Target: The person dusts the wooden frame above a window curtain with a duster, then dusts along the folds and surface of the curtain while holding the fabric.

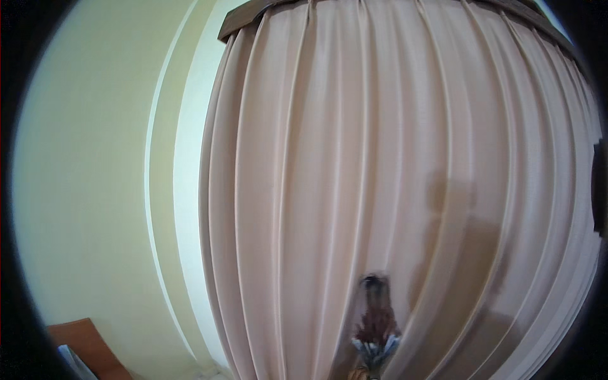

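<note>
At the bottom edge, right of the middle, stands a blurred feather duster [376, 320]. Its tip is dark, its middle reddish brown, and grey-white tufts sit near its base. Part of a hand [357, 374], seemingly my right hand, closes on its lower end; most of that hand is cut off by the frame. The duster is held upright in front of a pale pink pleated curtain [313, 190]; whether they touch cannot be told. My left hand is out of view.
A dark wooden pelmet [244, 18] runs along the curtain's top. At left is a pale yellow-green wall [90, 166] with white trim [187, 190]. An orange-brown panel [92, 351] stands at lower left. A dark object [599, 190] shows at the right edge. Shadows fall across the curtain.
</note>
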`<state>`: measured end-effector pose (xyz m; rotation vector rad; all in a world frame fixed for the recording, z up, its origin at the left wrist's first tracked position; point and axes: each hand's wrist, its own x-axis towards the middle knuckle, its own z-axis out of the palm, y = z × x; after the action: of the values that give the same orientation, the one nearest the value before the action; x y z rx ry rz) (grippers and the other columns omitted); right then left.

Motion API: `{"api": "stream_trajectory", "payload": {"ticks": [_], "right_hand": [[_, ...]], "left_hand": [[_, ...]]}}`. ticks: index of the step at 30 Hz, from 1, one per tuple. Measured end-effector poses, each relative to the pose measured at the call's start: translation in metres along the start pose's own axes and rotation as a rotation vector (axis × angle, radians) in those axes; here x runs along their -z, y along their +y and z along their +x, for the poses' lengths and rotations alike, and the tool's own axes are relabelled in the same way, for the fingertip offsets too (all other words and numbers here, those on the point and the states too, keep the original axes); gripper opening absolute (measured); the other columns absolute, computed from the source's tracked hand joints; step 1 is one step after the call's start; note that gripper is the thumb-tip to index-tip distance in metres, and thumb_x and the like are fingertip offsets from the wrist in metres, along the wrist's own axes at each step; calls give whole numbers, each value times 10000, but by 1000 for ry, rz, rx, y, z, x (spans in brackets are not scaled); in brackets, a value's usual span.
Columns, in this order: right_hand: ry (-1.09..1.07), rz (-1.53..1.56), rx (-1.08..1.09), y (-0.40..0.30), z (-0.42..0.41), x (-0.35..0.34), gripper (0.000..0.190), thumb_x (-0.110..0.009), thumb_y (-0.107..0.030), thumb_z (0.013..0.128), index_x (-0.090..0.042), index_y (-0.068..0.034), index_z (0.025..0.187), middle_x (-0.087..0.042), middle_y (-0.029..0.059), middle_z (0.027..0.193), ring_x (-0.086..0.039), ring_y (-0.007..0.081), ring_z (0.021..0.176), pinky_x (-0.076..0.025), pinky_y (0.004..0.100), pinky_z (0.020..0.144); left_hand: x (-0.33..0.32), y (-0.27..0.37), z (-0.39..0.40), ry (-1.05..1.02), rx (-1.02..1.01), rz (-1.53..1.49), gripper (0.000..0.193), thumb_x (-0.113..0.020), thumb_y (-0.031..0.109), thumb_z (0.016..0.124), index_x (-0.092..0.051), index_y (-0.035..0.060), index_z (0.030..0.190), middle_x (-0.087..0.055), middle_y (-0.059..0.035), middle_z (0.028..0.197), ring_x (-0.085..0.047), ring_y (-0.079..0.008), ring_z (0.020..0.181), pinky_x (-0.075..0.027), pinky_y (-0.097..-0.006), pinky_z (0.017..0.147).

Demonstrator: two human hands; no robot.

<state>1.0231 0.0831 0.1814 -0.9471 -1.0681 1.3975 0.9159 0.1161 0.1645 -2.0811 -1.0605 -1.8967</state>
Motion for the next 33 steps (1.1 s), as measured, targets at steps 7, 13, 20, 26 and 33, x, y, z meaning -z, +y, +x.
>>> {"api": "stream_trajectory", "payload": {"ticks": [7, 13, 20, 26, 33], "right_hand": [[123, -141, -38, 0, -31, 14, 277, -402, -221, 955, -467, -63, 1172, -516, 20, 865, -456, 125, 655, -421, 277, 608], [258, -386, -237, -61, -37, 28, 172, -365, -203, 940, -508, -108, 928, -477, 9, 733, -418, 121, 594, -364, 270, 527], [223, 93, -314, -90, -35, 62, 59, -471, -194, 848, -480, -149, 811, -389, -30, 607, -378, 117, 509, -307, 254, 473], [191, 25, -424, -94, -10, 58, 94, -514, -225, 829, -491, -139, 797, -334, -53, 552, -343, 93, 469, -296, 247, 452], [-63, -649, 257, -110, -14, -20, 252, -530, -276, 884, -647, -62, 948, -445, -50, 599, -368, 71, 507, -296, 249, 459]], "left_hand": [[41, 19, 26, -376, 154, -450, 377, -468, 261, 928, -473, 25, 1222, -409, -212, 1293, -383, -388, 1174, -282, -493, 993], [88, -112, 36, 47, 489, -343, 224, -459, 247, 924, -521, 36, 971, -593, -109, 881, -554, -173, 806, -443, -313, 740], [228, -173, 103, 461, 621, 279, 129, -508, 144, 905, -553, 24, 889, -569, -73, 848, -521, -168, 810, -400, -296, 702], [262, -238, 222, 474, 469, 440, 130, -534, 106, 875, -564, 18, 966, -567, -96, 902, -531, -206, 848, -415, -301, 713], [312, -322, 317, 408, 504, 190, 445, -629, 207, 835, -450, -6, 1182, -546, -146, 1017, -520, -253, 956, -419, -379, 849]]}}
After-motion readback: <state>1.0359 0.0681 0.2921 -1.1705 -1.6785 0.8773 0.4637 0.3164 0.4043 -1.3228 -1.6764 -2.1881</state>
